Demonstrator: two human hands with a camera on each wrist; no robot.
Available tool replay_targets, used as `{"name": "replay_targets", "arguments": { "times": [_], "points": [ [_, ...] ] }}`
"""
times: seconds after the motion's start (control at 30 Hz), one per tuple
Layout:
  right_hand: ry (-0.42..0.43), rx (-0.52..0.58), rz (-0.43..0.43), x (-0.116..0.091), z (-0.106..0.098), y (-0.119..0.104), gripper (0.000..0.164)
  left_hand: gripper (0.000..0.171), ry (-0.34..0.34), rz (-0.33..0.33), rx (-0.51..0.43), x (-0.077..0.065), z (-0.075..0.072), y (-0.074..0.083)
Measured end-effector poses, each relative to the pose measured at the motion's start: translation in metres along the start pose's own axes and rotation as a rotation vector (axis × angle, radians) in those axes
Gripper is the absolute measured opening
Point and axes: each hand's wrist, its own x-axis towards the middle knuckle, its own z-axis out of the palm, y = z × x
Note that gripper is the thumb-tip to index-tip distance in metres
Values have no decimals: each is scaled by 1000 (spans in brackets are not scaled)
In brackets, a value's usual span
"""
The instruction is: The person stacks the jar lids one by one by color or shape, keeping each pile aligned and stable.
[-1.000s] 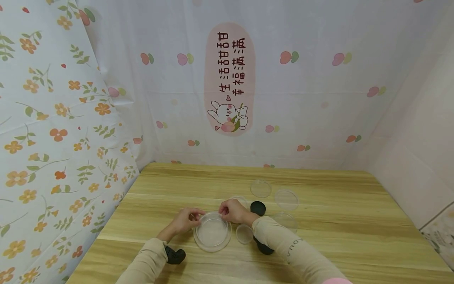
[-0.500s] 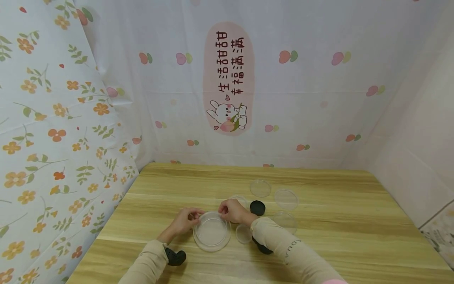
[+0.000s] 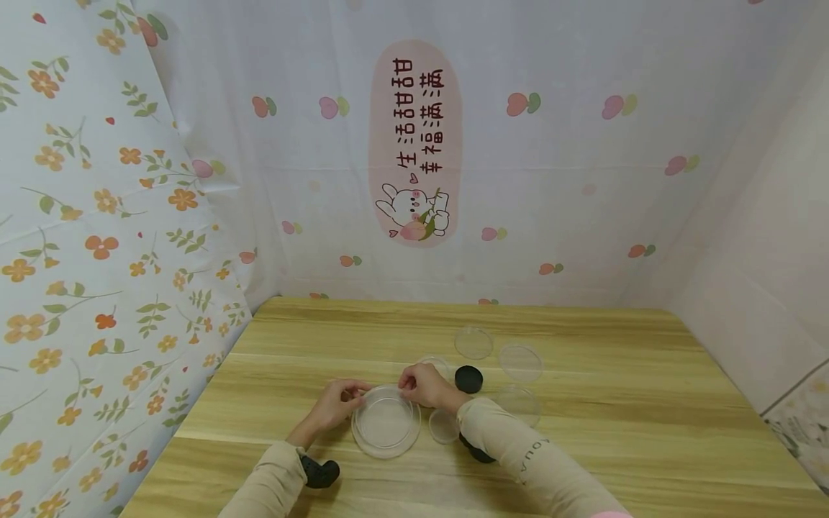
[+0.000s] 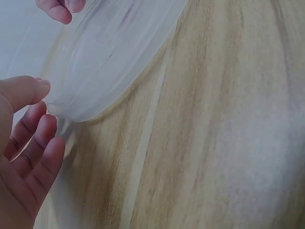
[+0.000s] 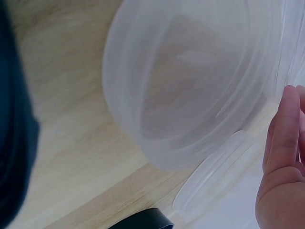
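Note:
A clear round plastic dish (image 3: 387, 426), with a narrower ring showing inside its outer rim, lies near the front of the table. My left hand (image 3: 337, 404) pinches its far left rim between thumb and fingers, as the left wrist view shows with the same clear dish (image 4: 109, 62) at the fingertips. On the opposite side, my right hand (image 3: 429, 385) pinches the far right rim with thumb and forefinger. A smaller clear round dish (image 3: 444, 427) sits just right of the large one, under the right wrist. Another clear dish (image 3: 435, 365) lies behind the right hand, partly hidden.
Three more clear round pieces (image 3: 473, 343) (image 3: 520, 362) (image 3: 520, 404) lie right of the hands. A black disc (image 3: 469, 379) stands among them. Black wrist devices (image 3: 320, 473) hang at both sleeves. Patterned cloth (image 3: 544, 180) rises behind the wooden table (image 3: 615, 403).
The head view has drifted slightly, shifting everything a little to the left. Both hands keep the same place on the dish rim.

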Motion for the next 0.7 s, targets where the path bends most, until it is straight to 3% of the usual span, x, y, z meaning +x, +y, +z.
{"name": "replay_targets", "arguments": {
  "times": [0.2, 0.5, 0.7],
  "points": [
    [46, -3, -44, -4, -2, 2, 4, 18, 23, -15, 67, -1, 0, 2],
    [69, 90, -19, -15, -12, 6, 5, 15, 39, 6, 133, 2, 2, 11],
    [72, 70, 6, -23, -22, 8, 4, 15, 41, 15, 127, 8, 4, 14]
  ]
}}
